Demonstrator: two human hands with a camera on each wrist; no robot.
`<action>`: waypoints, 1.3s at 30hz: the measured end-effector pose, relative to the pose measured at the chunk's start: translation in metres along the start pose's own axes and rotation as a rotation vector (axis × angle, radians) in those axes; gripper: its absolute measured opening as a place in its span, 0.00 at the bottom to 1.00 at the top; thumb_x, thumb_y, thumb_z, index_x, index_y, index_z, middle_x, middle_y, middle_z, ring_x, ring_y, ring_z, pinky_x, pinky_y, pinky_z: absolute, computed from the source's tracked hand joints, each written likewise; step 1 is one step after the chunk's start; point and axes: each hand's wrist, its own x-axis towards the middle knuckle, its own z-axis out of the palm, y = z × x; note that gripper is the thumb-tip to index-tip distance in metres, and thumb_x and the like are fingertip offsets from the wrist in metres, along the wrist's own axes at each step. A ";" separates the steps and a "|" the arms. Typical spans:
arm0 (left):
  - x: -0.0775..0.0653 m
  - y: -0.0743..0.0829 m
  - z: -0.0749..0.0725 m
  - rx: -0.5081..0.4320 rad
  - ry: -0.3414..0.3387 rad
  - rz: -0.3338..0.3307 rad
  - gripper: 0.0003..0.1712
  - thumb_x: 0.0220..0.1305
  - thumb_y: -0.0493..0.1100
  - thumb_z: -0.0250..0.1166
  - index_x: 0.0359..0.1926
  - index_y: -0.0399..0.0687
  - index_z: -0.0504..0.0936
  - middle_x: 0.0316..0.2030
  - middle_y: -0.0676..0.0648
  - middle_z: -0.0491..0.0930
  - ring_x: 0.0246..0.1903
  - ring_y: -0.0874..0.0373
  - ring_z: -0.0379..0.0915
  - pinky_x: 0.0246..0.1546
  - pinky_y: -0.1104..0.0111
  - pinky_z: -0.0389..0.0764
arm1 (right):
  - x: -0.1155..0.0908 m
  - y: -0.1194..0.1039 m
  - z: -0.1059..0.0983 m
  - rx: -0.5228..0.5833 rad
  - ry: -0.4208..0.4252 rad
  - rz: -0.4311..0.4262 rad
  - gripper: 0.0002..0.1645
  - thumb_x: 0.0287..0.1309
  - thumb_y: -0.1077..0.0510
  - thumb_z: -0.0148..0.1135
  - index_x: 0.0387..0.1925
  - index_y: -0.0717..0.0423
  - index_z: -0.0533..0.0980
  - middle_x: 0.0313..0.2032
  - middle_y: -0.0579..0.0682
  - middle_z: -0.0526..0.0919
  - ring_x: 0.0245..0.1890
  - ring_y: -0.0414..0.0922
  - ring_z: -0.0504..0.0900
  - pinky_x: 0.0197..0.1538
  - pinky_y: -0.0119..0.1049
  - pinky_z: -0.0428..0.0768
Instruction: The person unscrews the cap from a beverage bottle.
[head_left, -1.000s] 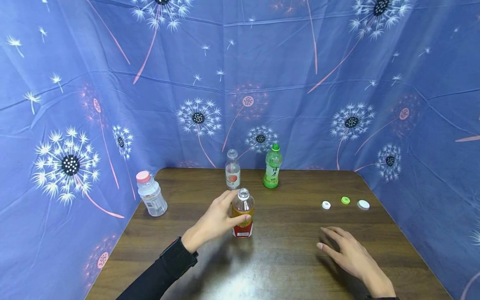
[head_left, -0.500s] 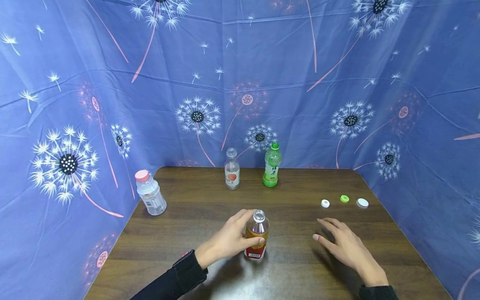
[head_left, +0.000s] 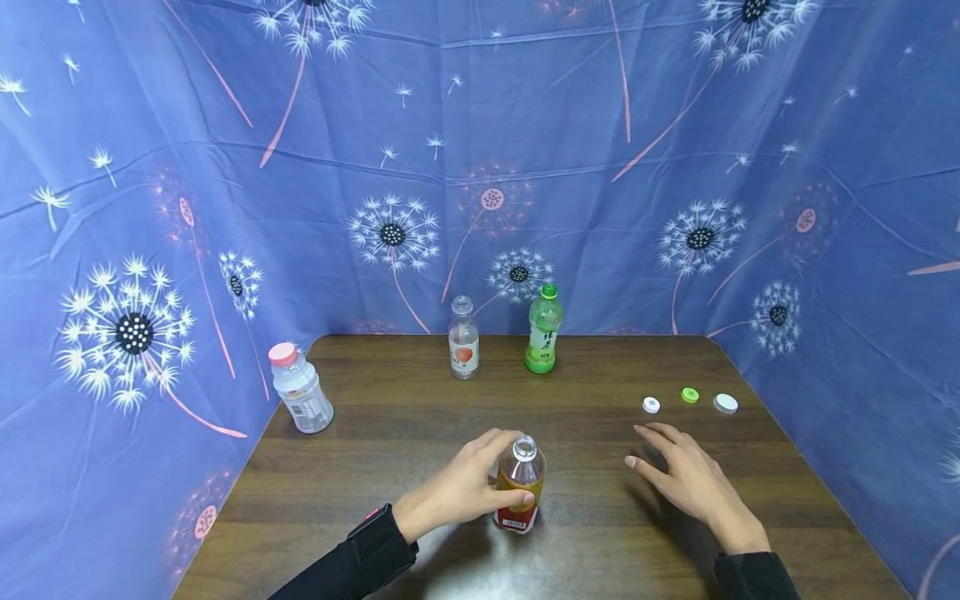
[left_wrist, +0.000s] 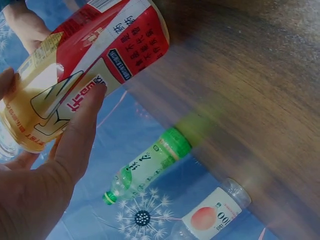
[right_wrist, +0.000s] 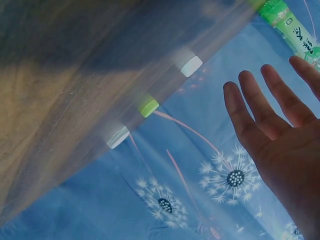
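My left hand [head_left: 468, 483] grips an uncapped bottle [head_left: 529, 473] with a yellow and red label, near the front middle of the table. The bottle stands upright; fingers wrap its far side, partly hidden, and the thumb lies across the label. In the left wrist view the label of this bottle [left_wrist: 100, 55] fills the upper left. My right hand [head_left: 693, 483] holds nothing, its fingers spread and relaxed over the right of the table. Beyond it lie a white cap [head_left: 651, 405], a green cap [head_left: 690, 395] and a larger white cap [head_left: 726, 403].
At the back stand a clear bottle [head_left: 464, 350] with a peach picture and a green tea bottle [head_left: 543, 333], both uncapped. A whitish bottle [head_left: 302, 396] with a pink cap stands at the left edge. Blue dandelion-print cloth [head_left: 585, 208] encloses the wooden table [head_left: 390, 400].
My left hand has brought the yellow and red bottle rightward and nearer to me. My right hand has shifted slightly forward, toward the caps.
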 end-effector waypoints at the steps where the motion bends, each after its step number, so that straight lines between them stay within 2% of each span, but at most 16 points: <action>1: 0.000 0.000 0.000 -0.007 -0.001 0.004 0.40 0.62 0.52 0.78 0.70 0.52 0.71 0.56 0.51 0.79 0.54 0.61 0.80 0.52 0.71 0.85 | 0.001 0.001 0.000 -0.001 0.003 -0.003 0.41 0.71 0.31 0.59 0.73 0.53 0.72 0.70 0.64 0.73 0.66 0.71 0.72 0.55 0.76 0.75; 4: -0.001 -0.001 0.001 -0.016 0.002 0.005 0.39 0.61 0.52 0.79 0.69 0.53 0.71 0.57 0.52 0.80 0.54 0.61 0.80 0.53 0.71 0.84 | 0.008 0.004 0.000 -0.002 0.012 -0.002 0.41 0.71 0.35 0.62 0.73 0.56 0.71 0.69 0.67 0.72 0.66 0.72 0.72 0.56 0.76 0.74; 10: -0.003 -0.006 0.004 -0.148 -0.018 -0.078 0.38 0.61 0.53 0.78 0.69 0.61 0.71 0.59 0.53 0.78 0.58 0.58 0.78 0.44 0.77 0.85 | 0.034 0.016 -0.002 0.008 0.010 -0.012 0.36 0.71 0.47 0.66 0.72 0.61 0.70 0.67 0.71 0.73 0.63 0.72 0.75 0.57 0.72 0.77; 12: -0.004 -0.007 0.005 -0.164 -0.017 -0.091 0.38 0.62 0.55 0.78 0.69 0.62 0.70 0.60 0.53 0.77 0.59 0.57 0.78 0.43 0.78 0.85 | 0.045 0.020 -0.004 0.007 -0.002 -0.020 0.35 0.71 0.50 0.66 0.72 0.62 0.71 0.66 0.71 0.73 0.62 0.72 0.77 0.56 0.70 0.78; 18: -0.005 -0.009 0.008 -0.115 0.004 -0.052 0.38 0.62 0.58 0.77 0.69 0.61 0.70 0.59 0.55 0.78 0.56 0.62 0.79 0.50 0.75 0.84 | 0.069 0.029 -0.005 -0.011 -0.020 -0.029 0.32 0.70 0.53 0.67 0.69 0.64 0.73 0.64 0.71 0.75 0.61 0.71 0.77 0.57 0.70 0.79; 23: -0.005 -0.009 0.010 -0.105 0.016 -0.023 0.38 0.62 0.57 0.77 0.68 0.61 0.71 0.58 0.55 0.79 0.56 0.62 0.79 0.52 0.73 0.84 | 0.084 0.034 -0.001 -0.037 -0.034 -0.019 0.31 0.69 0.55 0.68 0.67 0.67 0.74 0.64 0.73 0.75 0.62 0.73 0.76 0.59 0.70 0.77; 33: -0.006 -0.007 0.011 -0.162 0.007 -0.041 0.37 0.63 0.55 0.77 0.68 0.61 0.70 0.58 0.54 0.78 0.57 0.59 0.78 0.44 0.77 0.85 | 0.099 0.050 0.016 -0.058 -0.012 0.063 0.25 0.69 0.59 0.67 0.63 0.68 0.78 0.61 0.75 0.76 0.60 0.74 0.77 0.56 0.69 0.79; 39: -0.008 -0.006 0.014 -0.151 0.038 -0.024 0.37 0.62 0.54 0.78 0.68 0.59 0.71 0.57 0.53 0.78 0.57 0.58 0.78 0.42 0.77 0.86 | 0.105 0.054 0.020 -0.080 -0.041 0.076 0.21 0.67 0.62 0.66 0.59 0.68 0.79 0.56 0.74 0.79 0.57 0.72 0.79 0.55 0.68 0.80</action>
